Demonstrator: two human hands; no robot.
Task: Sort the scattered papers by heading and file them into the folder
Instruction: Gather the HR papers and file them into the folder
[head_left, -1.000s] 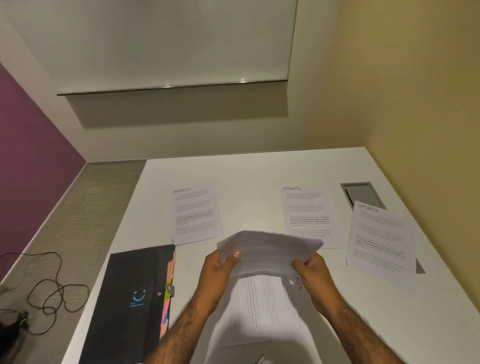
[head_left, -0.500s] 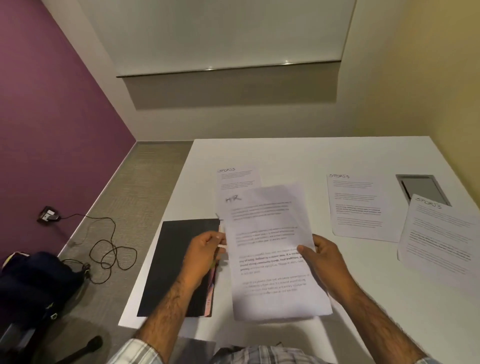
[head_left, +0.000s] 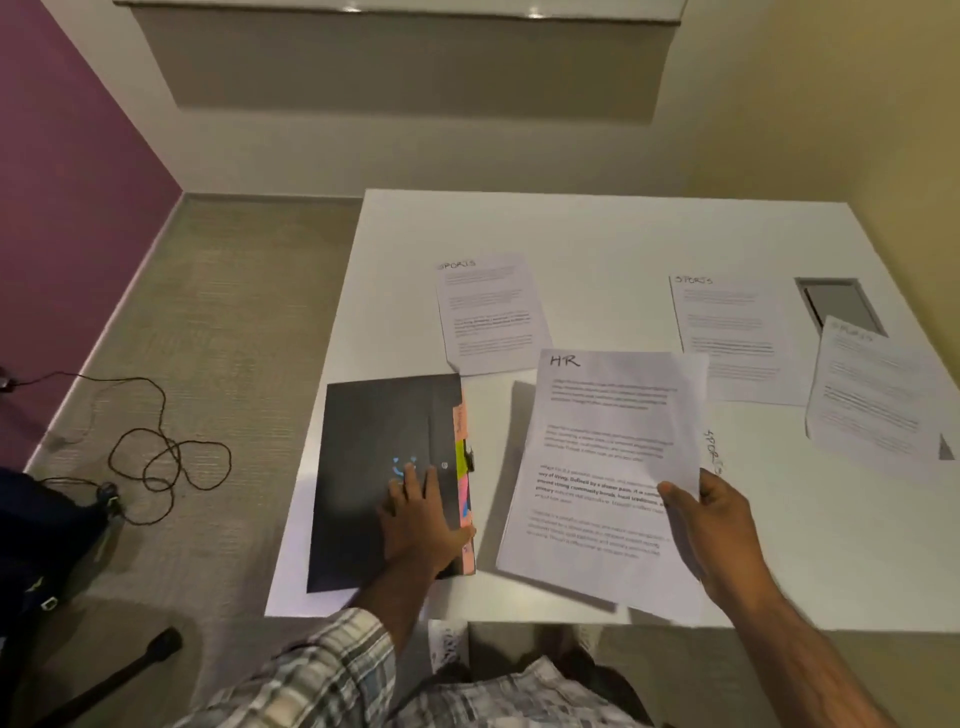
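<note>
Right hand (head_left: 711, 525) pinches the HR sheets (head_left: 602, 467) at their right edge, lifted over the worktop (head_left: 597, 234) beside the folder (head_left: 374, 467), left hand (head_left: 421, 519) spread flat on its cover; light, floppy paper, likely to sag and fan, so grip mid-edge.

Dim, warm indoor light falls from above and from three o'clock, with two small glints on the ledge (head_left: 441, 6) at twelve o'clock. The HR sheet (head_left: 602, 467) casts a soft shadow toward nine o'clock on the white table (head_left: 571, 234). Wide-angle distortion bows the walls at the edges. The print is soft and the left hand (head_left: 415, 519) slightly blurred
</note>
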